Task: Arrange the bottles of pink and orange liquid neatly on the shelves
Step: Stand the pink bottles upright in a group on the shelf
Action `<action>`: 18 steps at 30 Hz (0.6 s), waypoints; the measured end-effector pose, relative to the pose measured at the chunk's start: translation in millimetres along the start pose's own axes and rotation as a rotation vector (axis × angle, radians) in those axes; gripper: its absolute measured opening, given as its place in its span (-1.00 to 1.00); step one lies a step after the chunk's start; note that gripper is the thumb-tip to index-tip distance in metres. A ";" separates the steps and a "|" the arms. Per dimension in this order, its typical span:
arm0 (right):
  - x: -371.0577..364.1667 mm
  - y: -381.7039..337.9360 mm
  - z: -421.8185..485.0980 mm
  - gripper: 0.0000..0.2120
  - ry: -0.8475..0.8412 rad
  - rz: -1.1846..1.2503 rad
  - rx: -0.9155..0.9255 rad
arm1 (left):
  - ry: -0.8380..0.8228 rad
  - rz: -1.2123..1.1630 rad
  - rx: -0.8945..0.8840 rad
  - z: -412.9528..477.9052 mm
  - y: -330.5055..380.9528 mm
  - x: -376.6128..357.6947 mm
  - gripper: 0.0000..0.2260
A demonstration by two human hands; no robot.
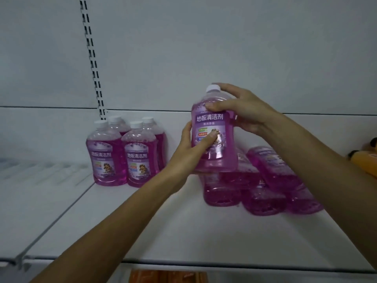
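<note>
A white shelf [163, 231] spreads beneath both hands as a person sorts pink floor cleaner. Below the hands and to their right, a heap of pink bottles [263, 199] lies on its side, some resting on others. Left of the left hand, four standing bottles [122, 156] form a tight block near the back panel, labels facing out. Well to the right of the right hand, an orange bottle [367, 162] pokes in at the frame's edge, only partly seen.

Between the hands, raised clear of the shelf and nearly upright, is the held bottle [214, 160]. The left hand [191, 150] wraps its lower body, thumb pressed across the label. The right hand [240, 111] closes on the shoulder, thumb in front, fingers curled behind the neck just under the white cap [213, 88].

The step in hand looks like placing this bottle with the standing block. Done well, it would travel leftward over bare shelf, not across the heap, and come down flat on its base just beside the front pair, label turned forward to match. The two-handed hold suits that — the lower hand steers the base, the upper one keeps the bottle plumb. The main risk is nudging the block's near bottle on arrival, so a gentle set-down seems wise.
</note>
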State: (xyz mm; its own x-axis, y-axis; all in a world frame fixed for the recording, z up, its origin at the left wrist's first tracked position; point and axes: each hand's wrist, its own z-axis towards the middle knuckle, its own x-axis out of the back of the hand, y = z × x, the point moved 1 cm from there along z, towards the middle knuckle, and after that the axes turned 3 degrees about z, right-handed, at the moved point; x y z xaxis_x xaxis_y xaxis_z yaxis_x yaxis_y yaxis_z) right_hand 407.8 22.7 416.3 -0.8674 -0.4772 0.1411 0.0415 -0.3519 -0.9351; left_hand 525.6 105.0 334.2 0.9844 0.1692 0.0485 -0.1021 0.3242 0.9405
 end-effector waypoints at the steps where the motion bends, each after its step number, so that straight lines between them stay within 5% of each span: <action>1: -10.7 -1.0 -1.0 -0.41 -0.020 -0.030 0.031 | 0.007 0.008 -0.042 -3.1 -1.5 11.2 -0.53; 8: -58.6 10.8 -7.2 -0.14 -0.241 -0.729 0.155 | 0.083 0.276 -0.131 -31.4 -44.3 59.0 -0.35; 14: -69.9 52.3 -7.4 -0.08 -0.133 -0.768 0.125 | -0.017 0.462 -0.065 -36.1 -69.7 77.2 -0.30; 18: -74.9 63.3 -0.9 -0.11 -0.091 -0.893 0.246 | -0.021 0.785 -0.122 -45.0 -78.0 94.5 -0.37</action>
State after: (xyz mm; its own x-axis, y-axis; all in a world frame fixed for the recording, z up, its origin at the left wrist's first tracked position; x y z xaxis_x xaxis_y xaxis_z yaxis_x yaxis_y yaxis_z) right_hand 475.0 36.8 346.2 -0.5867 -0.0054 0.8098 -0.5096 -0.7747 -0.3743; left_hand 620.2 137.6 250.3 0.6206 0.3734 0.6895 -0.7811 0.2172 0.5854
